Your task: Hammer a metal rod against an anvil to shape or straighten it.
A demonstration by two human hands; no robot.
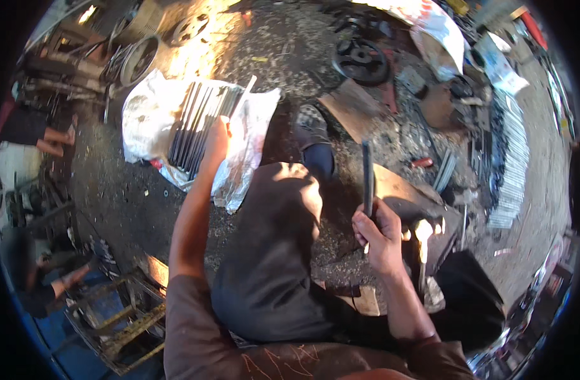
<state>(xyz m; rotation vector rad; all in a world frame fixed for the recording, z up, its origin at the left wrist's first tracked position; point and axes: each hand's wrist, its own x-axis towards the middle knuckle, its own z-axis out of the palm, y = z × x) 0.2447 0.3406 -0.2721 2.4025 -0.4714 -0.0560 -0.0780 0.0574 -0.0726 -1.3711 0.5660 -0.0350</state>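
Observation:
In front of my left knee, several dark metal rods (192, 123) lie side by side on a white sack (255, 136). At the right end of that row is my left hand (219, 139), its fingers closed on a lighter metal rod (245, 92) that juts beyond them toward the far side. My right hand (380, 231) is wrapped round a dark metal rod (367, 168), held upright above my lap. A short bright end shows below that fist. Beside the right wrist stands a hammer (423, 233) with a shiny head, its handle pointing down.
Many silvery rods (510, 164) lie in a long row at the right. A dark wheel (360, 60) and a brown sheet (352, 109) lie ahead. A rusty metal frame (122, 323) stands at lower left. Another person (36, 278) sits at the left edge.

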